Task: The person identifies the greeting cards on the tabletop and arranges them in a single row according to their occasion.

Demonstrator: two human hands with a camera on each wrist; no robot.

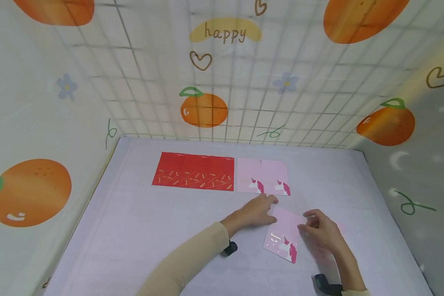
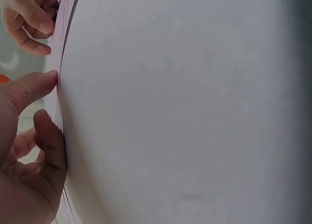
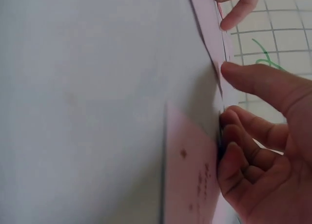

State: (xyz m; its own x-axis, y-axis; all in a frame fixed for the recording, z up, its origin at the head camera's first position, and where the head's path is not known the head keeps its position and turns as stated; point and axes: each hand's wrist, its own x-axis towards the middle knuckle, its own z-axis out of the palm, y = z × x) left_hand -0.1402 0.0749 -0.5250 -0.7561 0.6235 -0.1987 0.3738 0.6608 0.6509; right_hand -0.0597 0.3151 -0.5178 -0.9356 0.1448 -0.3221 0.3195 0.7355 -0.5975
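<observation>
A pink unicorn card [image 1: 281,232] lies at a slant on the table between both hands in the head view. My left hand [image 1: 255,211] is at its upper left edge, thumb tip right at the edge and fingers spread towards the row behind. On the other side, my right hand [image 1: 323,230] has its thumb by the card's right edge, the other fingers loosely bent. Beneath the right hand lies another pink card [image 3: 187,170] with small dark writing, partly hidden by the hand and forearm. Both wrist views show the thumbs close to a card edge seen nearly edge-on.
Farther back, red cards [image 1: 194,172] with gold marks lie side by side, and two pink unicorn cards [image 1: 262,176] continue that row to the right. The white table [image 1: 133,230] meets a grid-backed curtain [image 1: 244,82] printed with oranges.
</observation>
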